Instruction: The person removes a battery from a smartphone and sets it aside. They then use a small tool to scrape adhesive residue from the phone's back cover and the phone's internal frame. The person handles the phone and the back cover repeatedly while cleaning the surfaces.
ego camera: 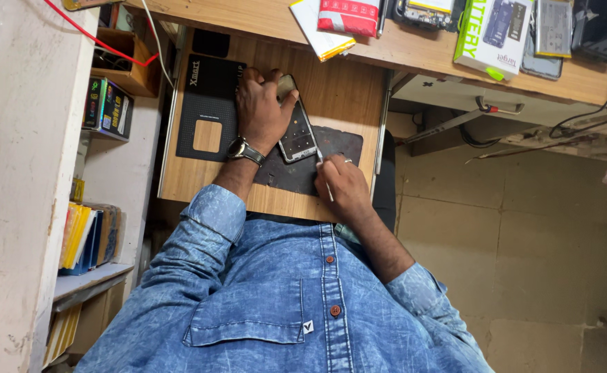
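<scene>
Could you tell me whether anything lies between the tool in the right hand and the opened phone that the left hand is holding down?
Nothing visible does. The left hand steadies the opened phone on the dark mat. The right hand holds a thin tool, whose tip is at the phone's lower corner with no object between.

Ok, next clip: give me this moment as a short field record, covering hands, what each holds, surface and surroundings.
left hand: left hand pressed flat on an opened phone, holding it down; wristwatch on that wrist
right hand: right hand grips a thin tool, tip at the phone's lower edge
surface: dark work mat on a small wooden pull-out board; a second black mat to the left
surroundings: boxes and phone parts on the desk above
clothing: blue denim shirt
</scene>
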